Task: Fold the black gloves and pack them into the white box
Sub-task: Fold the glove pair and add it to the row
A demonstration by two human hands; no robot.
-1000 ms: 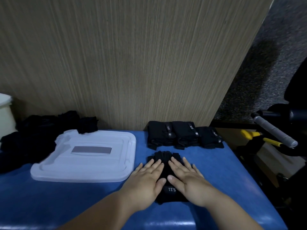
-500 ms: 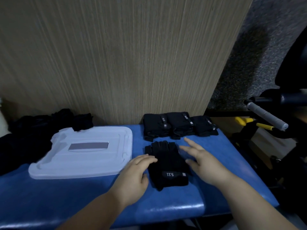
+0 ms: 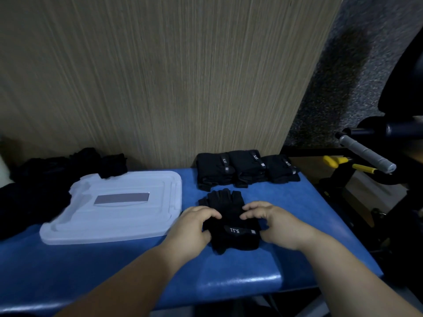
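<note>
A black glove (image 3: 230,221) lies flat on the blue tabletop (image 3: 297,211), its fingers pointing away toward the wooden panel (image 3: 160,76) and its white-lettered wrist strap facing up. The left hand (image 3: 194,227) curls its grip around the glove's left edge, fingertips on top of the fabric, and the right hand (image 3: 274,223) does the same on the right edge (neither has lifted it off the surface). Just behind it, three folded gloves (image 3: 247,169) sit in a row against the panel. To the left rests a white lid (image 3: 119,209), with a loose heap of black gloves (image 3: 45,179) behind and beside it.
</note>
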